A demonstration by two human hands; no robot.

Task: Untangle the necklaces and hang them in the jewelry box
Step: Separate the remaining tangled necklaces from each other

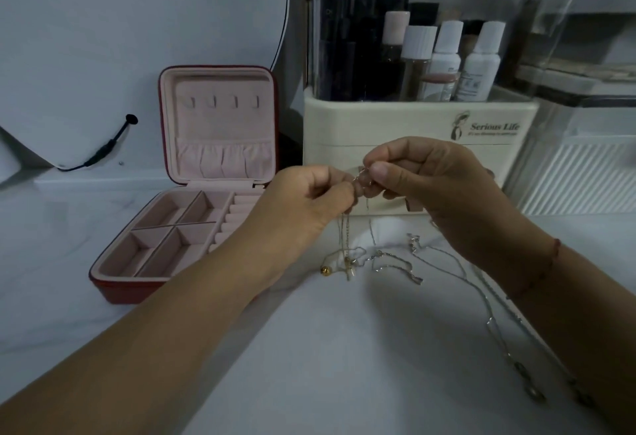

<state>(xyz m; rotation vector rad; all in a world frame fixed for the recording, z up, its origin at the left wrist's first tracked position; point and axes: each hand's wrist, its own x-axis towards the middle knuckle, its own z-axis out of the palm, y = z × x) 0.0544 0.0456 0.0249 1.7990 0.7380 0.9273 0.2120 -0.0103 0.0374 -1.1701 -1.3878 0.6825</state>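
Bench (330,359): white, and seen as open surface between the two forearms in the foreground. Its rear is bounded by a round mirror (137,32) at the left and a cream cosmetics organiser (389,125) at the right, the latter filled with bottles.

Jewelry box (161,245): red outside and pink inside, set at the left of the bench, just in front of the mirror. Its lid is propped upright and a row of four hooks (222,101) is seen in it. A narrow gap is noted between the lid's right edge and the organiser. The box's right side is partly covered by the left forearm.

Left hand (306,207) and right hand (433,187): raised above the bench in front of the organiser, with fingertips nearly touching. By each, the necklaces (347,249) are pinched at one knot between thumb and curled fingers.

From the pinch, thin strands are hung down to the bench. A gold ball pendant (325,270) and a cross pendant (349,271) are rested there, just right of the box. A silver chain (447,262) is trailed rightward, under the right forearm. A red thread (554,255) is worn on the right wrist.
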